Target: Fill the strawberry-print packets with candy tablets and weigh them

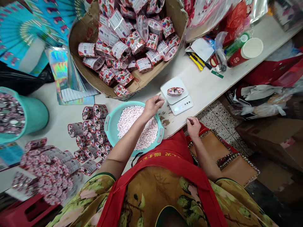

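My left hand hovers over the far rim of a teal basin full of small pink and white candies. Its fingers are curled into a pinch; what they hold is too small to name. Just right of it a small white scale carries one oval strawberry-print tin. My right hand rests at the table's near edge, below the scale, fingers curled in with nothing visible in them.
A cardboard box of strawberry-print tins stands behind the basin. More tins lie stacked at the left. A teal bucket of lids sits far left. Bags, a red cup and a yellow cutter crowd the right.
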Available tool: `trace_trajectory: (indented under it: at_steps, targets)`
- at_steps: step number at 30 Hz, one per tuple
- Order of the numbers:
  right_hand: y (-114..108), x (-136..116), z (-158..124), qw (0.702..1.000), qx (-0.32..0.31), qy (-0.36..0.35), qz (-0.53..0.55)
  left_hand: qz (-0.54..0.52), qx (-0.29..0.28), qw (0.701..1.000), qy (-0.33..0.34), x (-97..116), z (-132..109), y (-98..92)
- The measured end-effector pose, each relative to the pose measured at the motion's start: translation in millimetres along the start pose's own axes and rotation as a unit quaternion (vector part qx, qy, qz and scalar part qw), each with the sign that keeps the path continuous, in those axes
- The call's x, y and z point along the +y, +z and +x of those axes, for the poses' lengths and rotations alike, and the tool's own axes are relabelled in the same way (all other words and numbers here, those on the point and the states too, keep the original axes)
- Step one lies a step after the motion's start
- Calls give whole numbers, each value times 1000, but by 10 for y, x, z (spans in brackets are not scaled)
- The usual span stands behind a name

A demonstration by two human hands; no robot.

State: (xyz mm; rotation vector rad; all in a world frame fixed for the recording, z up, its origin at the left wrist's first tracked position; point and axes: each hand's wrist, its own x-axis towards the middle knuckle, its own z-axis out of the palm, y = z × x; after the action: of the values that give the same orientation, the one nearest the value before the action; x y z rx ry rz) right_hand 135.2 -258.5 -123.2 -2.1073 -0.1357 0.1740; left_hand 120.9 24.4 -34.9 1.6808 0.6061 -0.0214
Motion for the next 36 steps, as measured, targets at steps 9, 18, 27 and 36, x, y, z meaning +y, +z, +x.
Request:
trace_trajectory:
  at_steps: [9,18,27,36]
  targets:
    - [-105,97,-139,998,-7,56,-27,139,6,987,76,143,361,303]
    - [-134,82,-145,998,-9,60,-12,388,13,911,137,283,639,578]
    - [-29,-19,298,999,-2,-12,-50,223,60,941,248,160,288,107]
    - [484,-1440,1155,963,47,-261,-40,233,620,732,-160,-685,-2039,-2756]
